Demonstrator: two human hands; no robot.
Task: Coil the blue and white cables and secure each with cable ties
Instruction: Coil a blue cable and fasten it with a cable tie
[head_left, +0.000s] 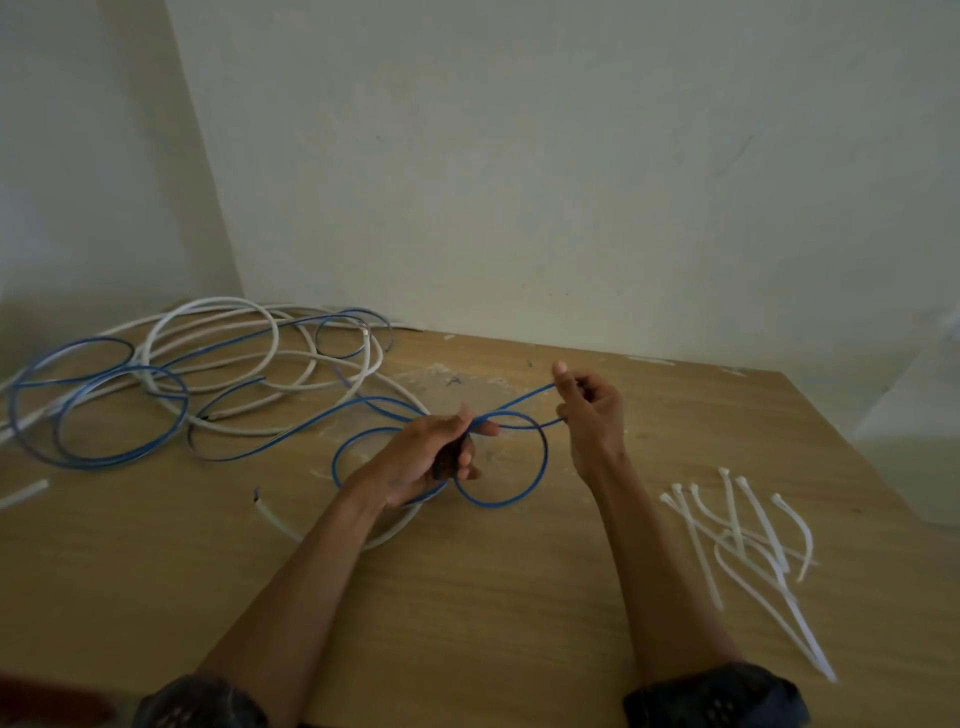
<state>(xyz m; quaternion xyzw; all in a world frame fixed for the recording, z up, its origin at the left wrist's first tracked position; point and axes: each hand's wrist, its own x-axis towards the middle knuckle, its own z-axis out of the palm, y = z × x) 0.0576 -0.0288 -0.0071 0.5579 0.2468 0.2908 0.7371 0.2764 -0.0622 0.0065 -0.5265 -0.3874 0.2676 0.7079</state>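
Observation:
A long blue cable sprawls in loose loops from the far left of the wooden table to its middle. My left hand grips a small loop of it at the table's centre. My right hand, just to the right, pinches the blue cable's free stretch between thumb and fingers, held slightly above the table. A white cable lies tangled with the blue one at the back left; one white end curves under my left forearm. Several white cable ties lie scattered at the right.
The wooden table stands in a corner against pale walls. A short white piece lies at the left edge. The table's right edge runs diagonally past the ties. A worn, scuffed patch marks the back middle.

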